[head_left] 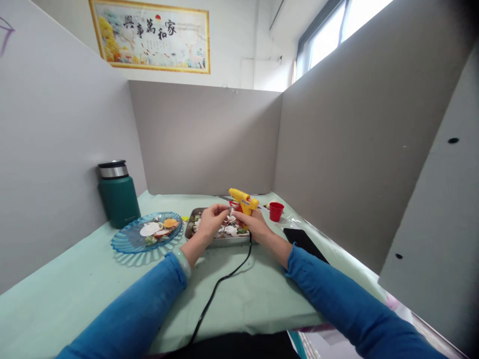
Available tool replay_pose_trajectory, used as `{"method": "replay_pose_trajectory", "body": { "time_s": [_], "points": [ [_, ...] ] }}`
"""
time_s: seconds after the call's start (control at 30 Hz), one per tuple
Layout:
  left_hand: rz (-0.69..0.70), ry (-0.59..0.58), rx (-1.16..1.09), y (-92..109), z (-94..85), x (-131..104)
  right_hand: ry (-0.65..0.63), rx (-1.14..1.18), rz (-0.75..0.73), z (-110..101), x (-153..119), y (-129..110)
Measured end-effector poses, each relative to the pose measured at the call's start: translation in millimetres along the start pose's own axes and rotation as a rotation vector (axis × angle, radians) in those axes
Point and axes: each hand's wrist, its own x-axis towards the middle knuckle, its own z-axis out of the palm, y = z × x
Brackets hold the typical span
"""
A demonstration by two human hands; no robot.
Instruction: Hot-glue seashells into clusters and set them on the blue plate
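As the left hand [212,221] pinches a small piece [230,211] too tiny to identify, the right hand [255,222] grips a yellow glue gun [242,198] by its handle, thumb extended toward the same piece. The gun's nozzle points away beyond the left fingertips, an angle that likely spares the skin. Beneath both hands sits a metal tray [228,242] of shell-like bits, presumably for easy reach. A black cord [217,285] trails back between the forearms; left of the left hand rests a blue plate [124,243], apparently clear of the work.
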Motion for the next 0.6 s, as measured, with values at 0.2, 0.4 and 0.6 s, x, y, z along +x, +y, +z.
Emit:
{"method": "replay_pose_trajectory", "body": {
  "time_s": [0.2,0.4,0.6],
  "points": [
    [0.022,-0.022,0.065,0.9,0.6,-1.0,0.019,-0.006,0.004,0.7,-1.0,-1.0],
    [0.016,-0.022,0.108,2.0,-1.9,-0.5,0.013,-0.001,0.009,0.2,-1.5,-1.5],
    [0.016,-0.031,0.119,3.5,-2.6,-0.6,0.013,0.007,0.015,-0.4,-0.6,-0.1]
  ]
}}
